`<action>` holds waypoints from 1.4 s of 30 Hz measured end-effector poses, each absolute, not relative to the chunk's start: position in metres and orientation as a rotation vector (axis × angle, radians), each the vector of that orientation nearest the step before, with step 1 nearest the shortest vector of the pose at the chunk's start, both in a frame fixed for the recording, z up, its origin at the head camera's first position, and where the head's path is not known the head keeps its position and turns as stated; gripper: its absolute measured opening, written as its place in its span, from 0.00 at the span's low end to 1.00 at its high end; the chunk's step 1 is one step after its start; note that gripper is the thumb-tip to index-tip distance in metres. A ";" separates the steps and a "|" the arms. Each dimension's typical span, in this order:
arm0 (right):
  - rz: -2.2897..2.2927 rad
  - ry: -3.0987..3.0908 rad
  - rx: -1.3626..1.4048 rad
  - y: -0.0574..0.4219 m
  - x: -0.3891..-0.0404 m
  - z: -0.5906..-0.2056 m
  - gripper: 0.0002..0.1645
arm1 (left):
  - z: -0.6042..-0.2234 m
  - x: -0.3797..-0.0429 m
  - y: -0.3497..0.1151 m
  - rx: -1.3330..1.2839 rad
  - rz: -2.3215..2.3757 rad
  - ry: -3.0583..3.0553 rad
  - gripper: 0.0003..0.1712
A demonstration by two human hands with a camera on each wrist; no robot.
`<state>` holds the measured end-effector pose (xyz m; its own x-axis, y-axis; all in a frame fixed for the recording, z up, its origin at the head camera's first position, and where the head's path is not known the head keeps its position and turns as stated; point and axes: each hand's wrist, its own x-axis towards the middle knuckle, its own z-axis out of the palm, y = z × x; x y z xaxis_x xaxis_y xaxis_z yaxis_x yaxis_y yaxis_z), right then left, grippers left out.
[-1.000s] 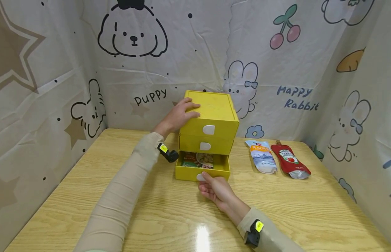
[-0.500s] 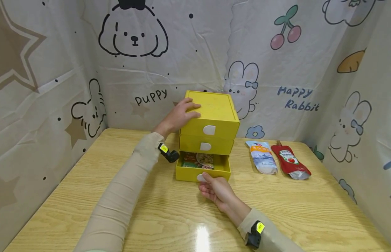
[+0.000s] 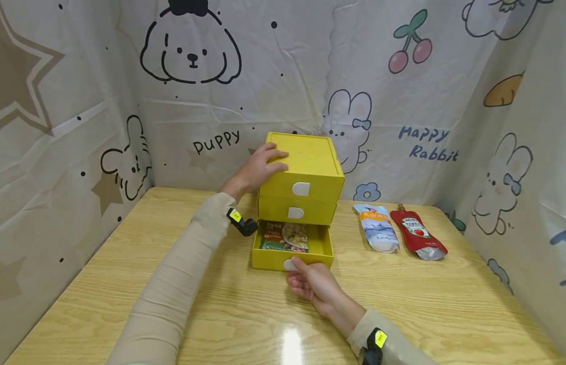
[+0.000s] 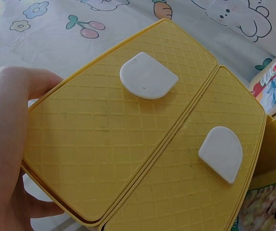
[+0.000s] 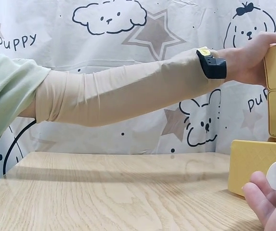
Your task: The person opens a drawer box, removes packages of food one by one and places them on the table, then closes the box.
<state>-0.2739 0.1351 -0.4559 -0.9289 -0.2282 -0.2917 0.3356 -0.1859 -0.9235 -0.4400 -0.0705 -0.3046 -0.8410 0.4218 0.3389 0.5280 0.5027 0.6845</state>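
Note:
A yellow drawer box (image 3: 305,152) with white tab handles stands on the table, and its bottom drawer (image 3: 264,261) is pulled partway out. My left hand (image 3: 257,170) rests spread over the box's top left corner, some digits on the top and others by the left side in the left wrist view (image 4: 5,125). With the thumb over it, my right hand (image 3: 321,286) pinches the white handle (image 3: 290,264) of the bottom drawer; its curled fingers are below. Inside that drawer lies a food packet (image 3: 285,236) with a dish printed on it, partly hidden by the drawers above.
Right of the box, a blue-white pouch with an orange band (image 3: 377,228) and a red ketchup pouch (image 3: 418,234) lie side by side on the wooden table (image 3: 150,243). A printed cloth (image 3: 246,101) hangs close behind and along both sides.
The bottom drawer has slid a little further out toward me, with my right hand moving along on its handle. More of the food packet shows. My left hand stays in place.

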 end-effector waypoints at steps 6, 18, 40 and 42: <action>-2.170 1.738 0.095 0.133 -0.271 -0.455 0.32 | -0.305 -0.441 -0.071 -0.831 -1.255 -2.606 0.30; -2.167 1.720 0.108 0.134 -0.265 -0.456 0.31 | -0.304 -0.438 -0.071 -0.828 -1.246 -2.609 0.30; -2.148 1.701 0.113 0.136 -0.253 -0.454 0.30 | -0.305 -0.440 -0.071 -0.832 -1.256 -2.606 0.30; -2.142 1.702 0.109 0.136 -0.251 -0.454 0.30 | -0.306 -0.441 -0.070 -0.834 -1.255 -2.603 0.30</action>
<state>-0.2511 0.1362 -0.4537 -0.9165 -0.2597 -0.3041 0.3550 -0.1779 -0.9178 -0.4406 -0.0703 -0.3060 -0.8379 0.4225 0.3456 0.5335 0.5001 0.6822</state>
